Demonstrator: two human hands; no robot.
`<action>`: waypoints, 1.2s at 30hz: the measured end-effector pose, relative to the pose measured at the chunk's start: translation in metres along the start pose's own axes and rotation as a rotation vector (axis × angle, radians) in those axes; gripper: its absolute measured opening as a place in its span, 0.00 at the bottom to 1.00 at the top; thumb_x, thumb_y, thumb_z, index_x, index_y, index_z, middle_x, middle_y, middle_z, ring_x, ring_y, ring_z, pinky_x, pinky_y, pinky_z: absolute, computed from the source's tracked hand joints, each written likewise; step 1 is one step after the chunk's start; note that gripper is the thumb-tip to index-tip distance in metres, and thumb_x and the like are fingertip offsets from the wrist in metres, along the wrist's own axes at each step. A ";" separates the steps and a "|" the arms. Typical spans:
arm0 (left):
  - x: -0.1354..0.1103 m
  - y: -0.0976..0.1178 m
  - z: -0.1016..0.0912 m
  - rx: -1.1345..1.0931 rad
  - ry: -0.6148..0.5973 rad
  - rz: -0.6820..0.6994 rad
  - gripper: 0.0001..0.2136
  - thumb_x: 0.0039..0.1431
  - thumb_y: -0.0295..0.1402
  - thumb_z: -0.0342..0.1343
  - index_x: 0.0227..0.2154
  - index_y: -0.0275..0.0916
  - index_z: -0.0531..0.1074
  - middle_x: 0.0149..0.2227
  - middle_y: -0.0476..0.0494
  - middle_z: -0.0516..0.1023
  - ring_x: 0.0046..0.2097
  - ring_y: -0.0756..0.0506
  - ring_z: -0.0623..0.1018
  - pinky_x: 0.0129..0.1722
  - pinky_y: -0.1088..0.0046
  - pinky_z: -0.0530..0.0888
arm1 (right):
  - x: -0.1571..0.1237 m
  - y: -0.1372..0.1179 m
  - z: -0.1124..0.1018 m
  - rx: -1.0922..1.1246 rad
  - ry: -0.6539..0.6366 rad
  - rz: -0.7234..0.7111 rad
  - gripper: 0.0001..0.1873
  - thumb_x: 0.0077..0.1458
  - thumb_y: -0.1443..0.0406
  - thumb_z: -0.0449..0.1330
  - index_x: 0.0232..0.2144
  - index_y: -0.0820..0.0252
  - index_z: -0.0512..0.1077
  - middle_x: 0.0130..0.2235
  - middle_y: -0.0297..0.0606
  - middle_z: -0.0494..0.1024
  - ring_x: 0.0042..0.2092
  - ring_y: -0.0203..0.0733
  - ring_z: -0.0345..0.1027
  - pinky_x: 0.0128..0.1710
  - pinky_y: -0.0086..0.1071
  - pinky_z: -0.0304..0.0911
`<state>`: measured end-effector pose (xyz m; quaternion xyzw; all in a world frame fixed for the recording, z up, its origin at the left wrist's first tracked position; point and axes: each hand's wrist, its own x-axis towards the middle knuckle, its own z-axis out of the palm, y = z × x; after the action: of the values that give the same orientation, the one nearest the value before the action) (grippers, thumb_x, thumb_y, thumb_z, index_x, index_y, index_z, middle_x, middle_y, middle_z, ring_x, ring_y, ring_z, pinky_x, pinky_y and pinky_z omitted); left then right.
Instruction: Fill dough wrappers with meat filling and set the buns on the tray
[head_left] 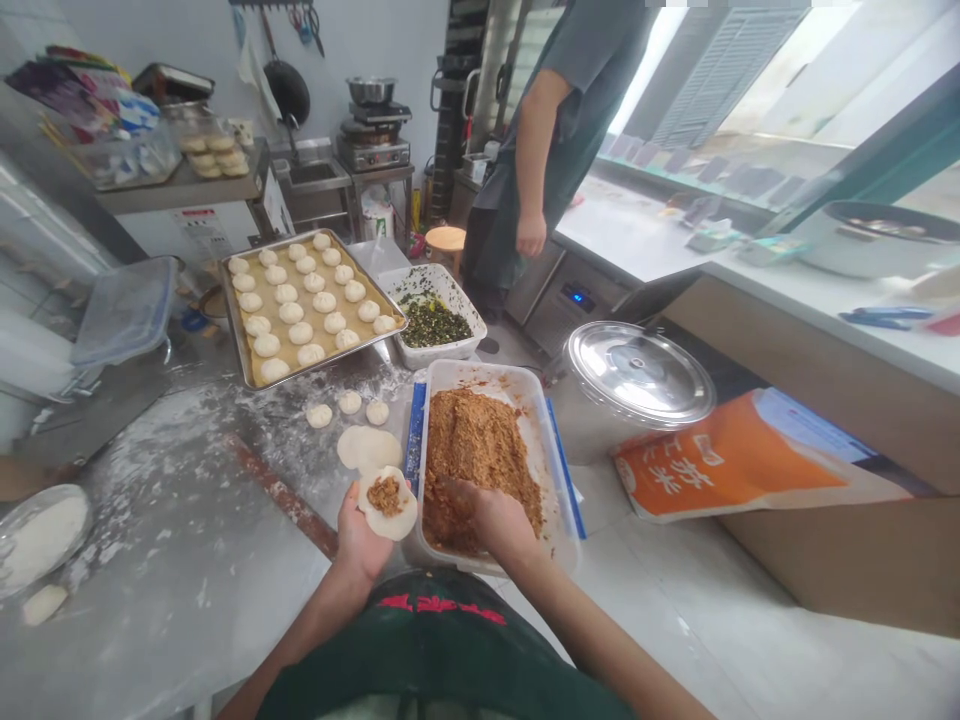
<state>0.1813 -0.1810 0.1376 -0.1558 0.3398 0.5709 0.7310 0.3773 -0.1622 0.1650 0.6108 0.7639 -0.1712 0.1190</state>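
On the palm of my left hand [361, 540] rests a round dough wrapper [400, 515] with a heap of brown filling [385, 494] at its centre. My fingers curl around the wrapper's edge. My right hand [504, 522] reaches into a plastic tub [551, 480] of brown minced filling [480, 430]. Its fingers are closed and sunk in the filling, so what they hold is hidden. Flat dough rounds [369, 446] lie just beyond my left hand, with small dough pieces [349, 402] behind them.
A tray [241, 350] of pleated buns stands at the back left, beside a white tub [480, 335] of chopped greens. A rolling pin [281, 492] lies on the floury table. Right are a lidded pot [637, 375] and an orange bag [720, 455]. A co-worker [555, 130] stands beyond.
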 end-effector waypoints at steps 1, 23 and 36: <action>-0.001 0.001 0.000 -0.001 -0.002 0.001 0.18 0.53 0.41 0.46 0.37 0.34 0.72 0.37 0.35 0.76 0.42 0.37 0.74 0.43 0.49 0.67 | 0.004 -0.002 -0.002 -0.036 0.001 -0.007 0.26 0.52 0.74 0.46 0.54 0.51 0.59 0.36 0.40 0.76 0.39 0.40 0.70 0.35 0.27 0.61; 0.005 0.003 -0.007 -0.012 -0.027 0.052 0.20 0.54 0.43 0.45 0.41 0.33 0.71 0.40 0.33 0.75 0.44 0.35 0.73 0.42 0.50 0.67 | 0.027 -0.020 -0.009 -0.280 -0.134 -0.528 0.10 0.55 0.70 0.49 0.37 0.66 0.68 0.33 0.48 0.76 0.37 0.46 0.71 0.34 0.32 0.62; -0.004 0.002 0.000 0.007 -0.039 0.067 0.22 0.54 0.44 0.45 0.43 0.32 0.69 0.40 0.30 0.75 0.45 0.34 0.73 0.43 0.51 0.67 | 0.021 0.009 -0.003 -0.061 -0.269 -0.618 0.09 0.49 0.68 0.53 0.33 0.60 0.72 0.29 0.38 0.76 0.31 0.39 0.69 0.28 0.26 0.58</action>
<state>0.1794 -0.1834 0.1405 -0.1307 0.3326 0.5969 0.7183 0.3816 -0.1406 0.1589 0.3186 0.8951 -0.2553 0.1792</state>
